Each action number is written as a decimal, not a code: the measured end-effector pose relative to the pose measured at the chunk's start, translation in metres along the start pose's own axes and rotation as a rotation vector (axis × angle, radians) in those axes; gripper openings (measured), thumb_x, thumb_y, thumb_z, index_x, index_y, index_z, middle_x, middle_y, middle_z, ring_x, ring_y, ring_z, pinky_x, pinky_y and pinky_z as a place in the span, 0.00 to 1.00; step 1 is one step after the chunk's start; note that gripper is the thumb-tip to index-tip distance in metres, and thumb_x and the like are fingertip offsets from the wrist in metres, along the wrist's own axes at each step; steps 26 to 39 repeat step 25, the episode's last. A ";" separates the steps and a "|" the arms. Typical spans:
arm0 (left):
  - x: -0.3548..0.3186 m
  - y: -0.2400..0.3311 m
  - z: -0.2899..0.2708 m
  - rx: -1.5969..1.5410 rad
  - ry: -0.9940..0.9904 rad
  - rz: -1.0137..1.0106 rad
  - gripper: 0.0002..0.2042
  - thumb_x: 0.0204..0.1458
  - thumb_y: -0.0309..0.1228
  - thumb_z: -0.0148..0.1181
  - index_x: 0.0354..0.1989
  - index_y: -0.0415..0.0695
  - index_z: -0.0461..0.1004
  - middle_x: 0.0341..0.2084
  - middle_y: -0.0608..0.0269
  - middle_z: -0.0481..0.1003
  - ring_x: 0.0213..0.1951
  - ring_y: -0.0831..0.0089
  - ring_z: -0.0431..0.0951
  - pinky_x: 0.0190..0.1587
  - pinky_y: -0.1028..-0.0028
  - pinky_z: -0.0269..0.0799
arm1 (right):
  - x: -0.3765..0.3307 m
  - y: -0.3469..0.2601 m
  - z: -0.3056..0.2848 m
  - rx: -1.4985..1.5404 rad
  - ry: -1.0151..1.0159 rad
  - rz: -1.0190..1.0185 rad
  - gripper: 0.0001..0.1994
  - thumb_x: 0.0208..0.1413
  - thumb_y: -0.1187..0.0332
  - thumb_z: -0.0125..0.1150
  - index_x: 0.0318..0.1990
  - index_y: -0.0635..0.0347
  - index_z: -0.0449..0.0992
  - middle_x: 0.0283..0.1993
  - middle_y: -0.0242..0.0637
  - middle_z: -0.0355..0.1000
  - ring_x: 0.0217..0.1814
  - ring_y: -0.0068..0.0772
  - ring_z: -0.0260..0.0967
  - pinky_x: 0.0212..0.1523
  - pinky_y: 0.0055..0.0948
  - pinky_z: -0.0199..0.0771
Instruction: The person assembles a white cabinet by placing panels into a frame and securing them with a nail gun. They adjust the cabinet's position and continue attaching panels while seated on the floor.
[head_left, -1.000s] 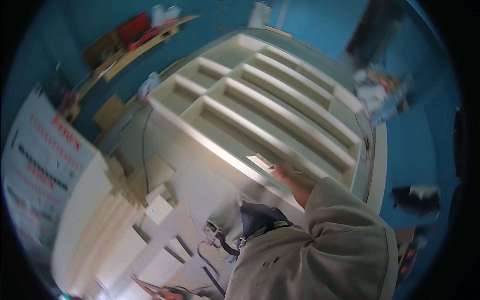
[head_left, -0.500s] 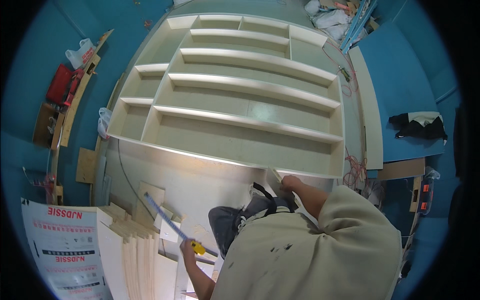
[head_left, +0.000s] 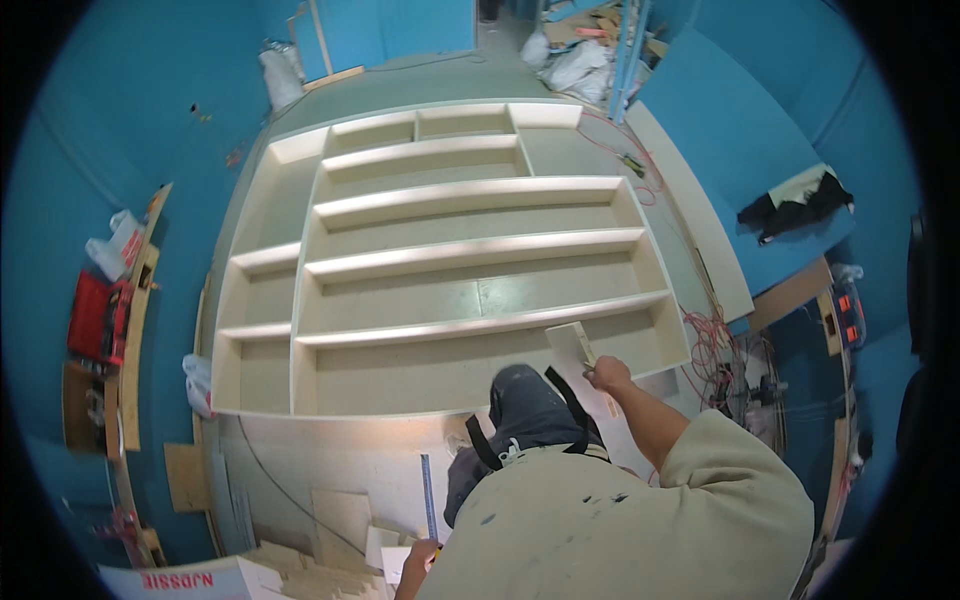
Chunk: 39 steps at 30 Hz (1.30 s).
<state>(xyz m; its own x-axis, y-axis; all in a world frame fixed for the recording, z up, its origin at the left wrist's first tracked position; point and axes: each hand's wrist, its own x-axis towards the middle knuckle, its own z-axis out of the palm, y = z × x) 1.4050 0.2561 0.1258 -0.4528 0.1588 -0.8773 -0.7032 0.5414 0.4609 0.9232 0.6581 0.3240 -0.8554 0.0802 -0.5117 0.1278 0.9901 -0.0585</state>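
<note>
My right hand [head_left: 607,376] is raised in front of me and grips a small flat cream board [head_left: 572,345] by its lower edge, holding it over the near right part of a large cream shelf unit [head_left: 450,330] that lies flat on the floor. My left hand [head_left: 420,560] is low at the bottom edge, closed on the near end of a long blue metal ruler [head_left: 428,495] that points away from me. My dark trouser knee [head_left: 520,405] with black straps is between the two hands.
Cut cream board offcuts [head_left: 340,525] lie near my left hand. Red cables [head_left: 715,350] and a long board [head_left: 690,210] run along the unit's right side. A red tool case [head_left: 95,315] and plastic bags sit at the left; blue walls surround the room.
The view has swung so the shelf unit now lies squarely ahead. My right hand stays on the small board. My left hand with the ruler has dropped toward the bottom edge.
</note>
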 end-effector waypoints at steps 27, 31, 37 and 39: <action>0.144 0.272 -0.395 -0.339 0.352 -0.192 0.12 0.58 0.31 0.53 0.40 0.37 0.78 0.28 0.53 0.78 0.30 0.59 0.80 0.28 0.60 0.75 | 0.229 0.050 -0.025 0.487 -0.148 0.477 0.27 0.46 0.46 0.68 0.47 0.58 0.81 0.50 0.56 0.76 0.54 0.50 0.75 0.54 0.41 0.75; 0.144 0.272 -0.395 -0.339 0.352 -0.192 0.12 0.58 0.31 0.53 0.40 0.37 0.78 0.28 0.53 0.78 0.30 0.59 0.80 0.28 0.60 0.75 | 0.229 0.050 -0.025 0.487 -0.148 0.477 0.27 0.46 0.46 0.68 0.47 0.58 0.81 0.50 0.56 0.76 0.54 0.50 0.75 0.54 0.41 0.75; 0.144 0.272 -0.395 -0.339 0.352 -0.192 0.12 0.58 0.31 0.53 0.40 0.37 0.78 0.28 0.53 0.78 0.30 0.59 0.80 0.28 0.60 0.75 | 0.229 0.050 -0.025 0.487 -0.148 0.477 0.27 0.46 0.46 0.68 0.47 0.58 0.81 0.50 0.56 0.76 0.54 0.50 0.75 0.54 0.41 0.75; 0.144 0.272 -0.395 -0.339 0.352 -0.192 0.12 0.58 0.31 0.53 0.40 0.37 0.78 0.28 0.53 0.78 0.30 0.59 0.80 0.28 0.60 0.75 | 0.229 0.050 -0.025 0.487 -0.148 0.477 0.27 0.46 0.46 0.68 0.47 0.58 0.81 0.50 0.56 0.76 0.54 0.50 0.75 0.54 0.41 0.75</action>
